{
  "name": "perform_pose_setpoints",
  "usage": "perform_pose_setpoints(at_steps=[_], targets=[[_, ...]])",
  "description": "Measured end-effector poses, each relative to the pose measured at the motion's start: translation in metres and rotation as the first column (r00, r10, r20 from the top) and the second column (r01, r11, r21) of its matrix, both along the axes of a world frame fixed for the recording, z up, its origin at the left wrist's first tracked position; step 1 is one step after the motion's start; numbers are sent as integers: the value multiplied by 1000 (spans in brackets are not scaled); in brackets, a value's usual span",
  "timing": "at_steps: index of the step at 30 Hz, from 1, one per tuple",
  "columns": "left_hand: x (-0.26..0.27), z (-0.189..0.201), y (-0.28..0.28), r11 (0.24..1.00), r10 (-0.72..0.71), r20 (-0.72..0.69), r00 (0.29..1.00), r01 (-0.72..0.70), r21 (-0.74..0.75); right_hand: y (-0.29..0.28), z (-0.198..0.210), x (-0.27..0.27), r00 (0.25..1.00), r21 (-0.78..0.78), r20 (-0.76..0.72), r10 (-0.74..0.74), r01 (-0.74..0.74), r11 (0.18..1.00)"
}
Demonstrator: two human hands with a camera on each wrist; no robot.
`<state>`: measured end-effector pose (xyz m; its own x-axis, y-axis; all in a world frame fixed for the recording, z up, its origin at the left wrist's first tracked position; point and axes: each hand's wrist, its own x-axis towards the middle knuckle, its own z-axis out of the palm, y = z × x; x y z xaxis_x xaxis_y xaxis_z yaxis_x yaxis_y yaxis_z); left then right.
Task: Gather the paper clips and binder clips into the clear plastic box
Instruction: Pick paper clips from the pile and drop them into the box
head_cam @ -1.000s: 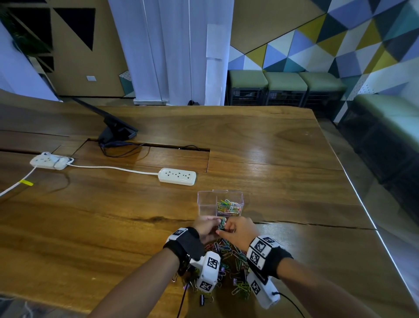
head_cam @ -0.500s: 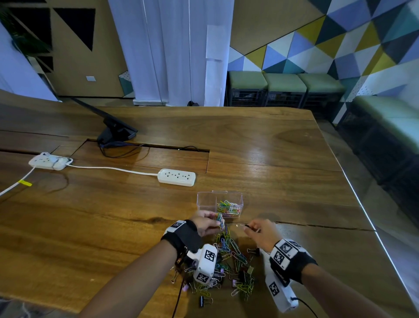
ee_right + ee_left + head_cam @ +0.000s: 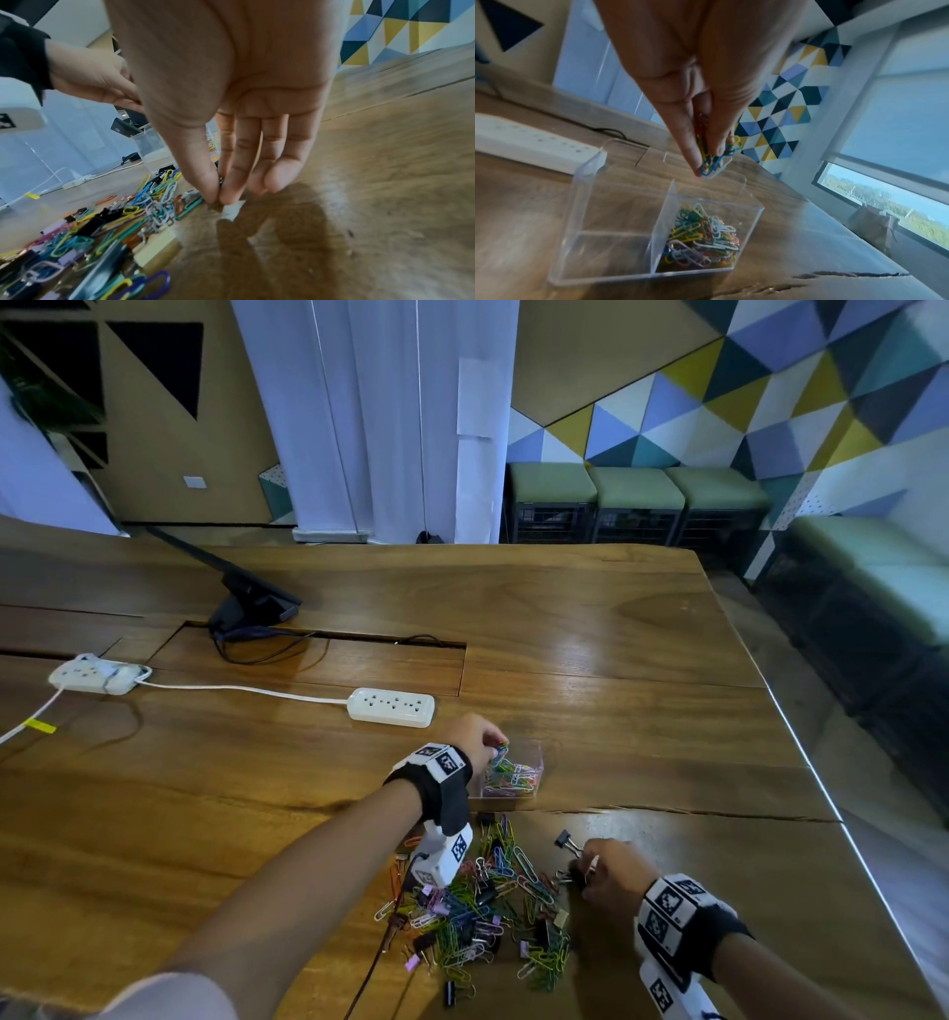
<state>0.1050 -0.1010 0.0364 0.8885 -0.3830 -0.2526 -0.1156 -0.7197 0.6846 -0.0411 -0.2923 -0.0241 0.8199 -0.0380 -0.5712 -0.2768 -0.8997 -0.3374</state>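
Several coloured paper clips (image 3: pixel 707 156) hang pinched in the left hand (image 3: pixel 475 737) above the clear plastic box (image 3: pixel 582 205), whose right compartment holds more. The right hand (image 3: pixel 613 873) pinches something small, unclear what, beside the clip pile (image 3: pixel 477 911) on the worktop (image 3: pixel 642 660).
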Motion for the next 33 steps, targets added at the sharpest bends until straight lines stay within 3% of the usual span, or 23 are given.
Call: perform_pose_setpoints(at_steps=[3, 7, 16, 20, 24, 29, 33], targets=[[4, 2, -10, 998, -22, 81, 996, 17, 64, -1, -3, -6, 999, 35, 47, -23, 22, 999], [5, -6, -21, 994, -57, 30, 998, 53, 100, 0, 0, -8, 994, 57, 104, -37, 31, 998], [1, -18, -22, 981, -185, -24, 982, 186, 58, 20, 2, 6, 969, 20, 209, 131, -138, 990], [-11, -18, -13, 986, -166, 87, 982, 168, -16, 39, -3, 12, 956, 51, 228, 186, -203, 978], [-31, -18, 8, 980, -200, 253, 947, 194, 46, 52, -5, 27, 977, 93, 152, 151, -167, 982], [-59, -39, 39, 937, -260, 60, 964, 236, 259, 60, -18, 40, 981, 126, 148, 123, -142, 982], [-77, -60, 59, 789, -303, -197, 932, 362, 496, 66, -25, 44, 973, 74, 141, 185, -197, 978]])
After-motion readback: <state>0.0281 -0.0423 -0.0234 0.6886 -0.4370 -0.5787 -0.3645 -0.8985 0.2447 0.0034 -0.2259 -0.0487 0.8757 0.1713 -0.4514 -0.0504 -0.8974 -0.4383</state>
